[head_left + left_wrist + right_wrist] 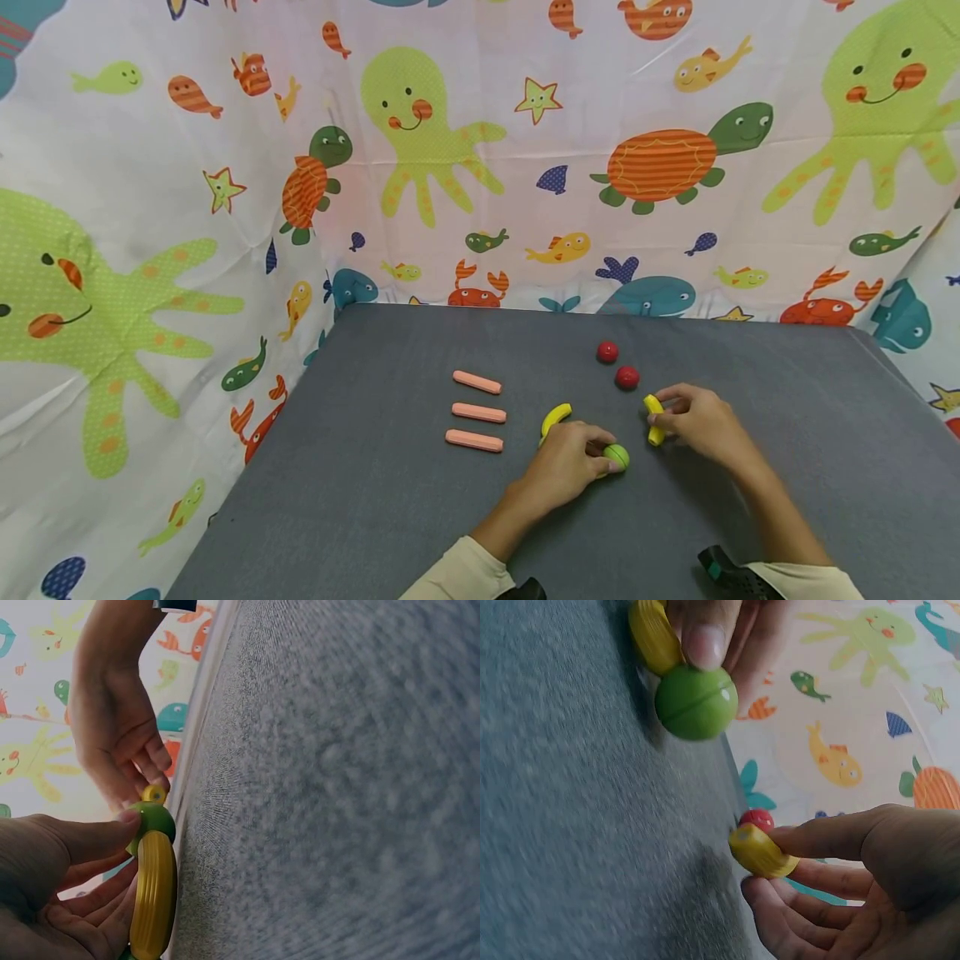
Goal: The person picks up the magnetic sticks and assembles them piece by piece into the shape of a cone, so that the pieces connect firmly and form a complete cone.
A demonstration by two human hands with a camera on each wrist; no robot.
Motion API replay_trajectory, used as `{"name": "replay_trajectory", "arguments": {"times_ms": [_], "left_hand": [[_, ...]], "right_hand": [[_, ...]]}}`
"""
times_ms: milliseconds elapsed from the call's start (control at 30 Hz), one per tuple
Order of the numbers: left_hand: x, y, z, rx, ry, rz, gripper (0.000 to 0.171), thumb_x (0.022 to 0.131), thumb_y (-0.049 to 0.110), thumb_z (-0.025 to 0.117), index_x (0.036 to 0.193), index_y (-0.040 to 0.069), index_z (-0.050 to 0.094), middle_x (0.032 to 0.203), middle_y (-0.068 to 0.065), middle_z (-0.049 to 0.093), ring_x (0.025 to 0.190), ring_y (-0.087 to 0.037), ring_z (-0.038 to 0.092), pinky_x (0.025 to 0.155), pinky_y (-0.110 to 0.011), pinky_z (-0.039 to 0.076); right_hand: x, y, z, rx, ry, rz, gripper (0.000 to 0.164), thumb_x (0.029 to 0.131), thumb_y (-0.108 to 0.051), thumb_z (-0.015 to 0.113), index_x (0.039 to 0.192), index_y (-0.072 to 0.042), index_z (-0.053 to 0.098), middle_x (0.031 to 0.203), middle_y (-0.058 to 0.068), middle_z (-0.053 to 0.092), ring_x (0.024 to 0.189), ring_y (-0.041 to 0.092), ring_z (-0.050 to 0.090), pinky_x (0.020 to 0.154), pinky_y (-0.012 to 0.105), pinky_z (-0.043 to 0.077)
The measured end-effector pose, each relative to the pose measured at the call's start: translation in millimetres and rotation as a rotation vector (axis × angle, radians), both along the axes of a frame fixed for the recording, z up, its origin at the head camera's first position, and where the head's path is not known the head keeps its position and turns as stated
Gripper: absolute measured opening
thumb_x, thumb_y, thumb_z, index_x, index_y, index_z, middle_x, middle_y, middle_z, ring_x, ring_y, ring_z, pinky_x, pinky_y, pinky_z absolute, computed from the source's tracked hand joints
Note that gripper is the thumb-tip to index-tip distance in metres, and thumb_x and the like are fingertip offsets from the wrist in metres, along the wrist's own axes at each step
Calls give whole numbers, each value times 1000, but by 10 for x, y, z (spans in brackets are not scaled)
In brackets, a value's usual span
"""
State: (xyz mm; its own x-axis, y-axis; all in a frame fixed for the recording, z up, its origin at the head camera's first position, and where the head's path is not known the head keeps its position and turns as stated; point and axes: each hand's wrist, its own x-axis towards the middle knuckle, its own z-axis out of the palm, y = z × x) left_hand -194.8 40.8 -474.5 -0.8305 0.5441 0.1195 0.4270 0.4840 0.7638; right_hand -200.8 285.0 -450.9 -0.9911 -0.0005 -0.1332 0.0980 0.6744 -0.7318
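My left hand (564, 462) grips a small green ball (617, 457) with a dark line round it, thumb and fingers at its side, low over the grey table. A curved yellow toy banana (556, 415) lies beside that hand, partly hidden behind it; in the left wrist view the banana (154, 896) stands large before the ball. To the right, my right hand (703, 423) pinches another short, slightly bent yellow piece (655, 421), with thumb and fingers around it in the right wrist view. Two red balls (627, 378) lie just beyond the right hand.
Three pink sausage-shaped pieces (478, 413) lie in a column left of the hands. The grey table (360, 500) ends at the back against a white curtain (465, 125) printed with sea animals, which also hangs along the left and right sides.
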Motion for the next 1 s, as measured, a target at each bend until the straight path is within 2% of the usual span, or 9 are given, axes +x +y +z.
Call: {"name": "replay_trajectory", "arguments": {"times_ms": [267,500,1000], "left_hand": [[3,2,-2,0,7,4,27,90,10,86,116,6,80,101,3,73,86,6,62,75,-11,51],[0,0,-8,-1,2,2,27,90,10,86,116,6,81,100,4,72,86,7,61,75,-12,51],[13,11,-14,-6,21,3,26,89,10,87,114,7,81,98,4,71,87,2,63,73,-11,50]], "right_hand": [[44,-136,-12,-118,-14,49,48,98,-19,77,132,11,61,97,15,75,76,24,75,70,38,63],[66,-196,19,-139,-21,87,47,99,-18,76,131,12,62,97,14,75,77,24,74,70,37,64],[48,-228,-17,-143,-37,93,46,99,-19,76,131,11,62,98,14,76,75,24,75,70,40,64]]}}
